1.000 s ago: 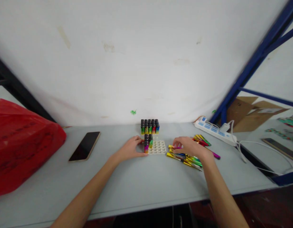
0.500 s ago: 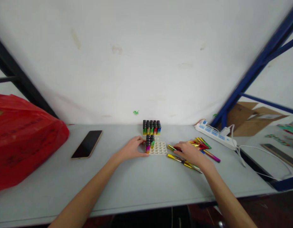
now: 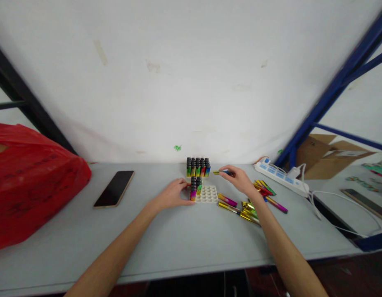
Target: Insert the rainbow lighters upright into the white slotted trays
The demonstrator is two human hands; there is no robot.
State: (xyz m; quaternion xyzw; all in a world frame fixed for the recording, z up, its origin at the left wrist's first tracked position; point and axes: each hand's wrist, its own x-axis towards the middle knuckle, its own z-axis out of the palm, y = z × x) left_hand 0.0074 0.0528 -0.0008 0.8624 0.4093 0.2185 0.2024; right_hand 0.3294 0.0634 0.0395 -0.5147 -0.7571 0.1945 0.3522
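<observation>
A white tray with round holes (image 3: pixel 207 194) lies mid-table, with a few colourful lighters (image 3: pixel 195 186) standing at its left end. My left hand (image 3: pixel 173 194) rests curled against the tray's left side, touching those lighters. My right hand (image 3: pixel 236 177) is raised behind the tray's right end, fingers pinched on one lighter (image 3: pixel 219 172) held sideways. A full block of upright lighters (image 3: pixel 197 166) stands behind the tray. Loose lighters (image 3: pixel 248 200) lie scattered on the table to the right.
A black phone (image 3: pixel 114 188) lies left of the tray. A red plastic bag (image 3: pixel 26 181) fills the far left. A white power strip (image 3: pixel 282 175) with cables sits at the back right, beside a blue rack post (image 3: pixel 327 90) and cardboard boxes (image 3: pixel 330 152).
My right hand has lifted from the loose pile with one lighter and moved back and left, toward the tray. My left hand has stayed at the tray.
</observation>
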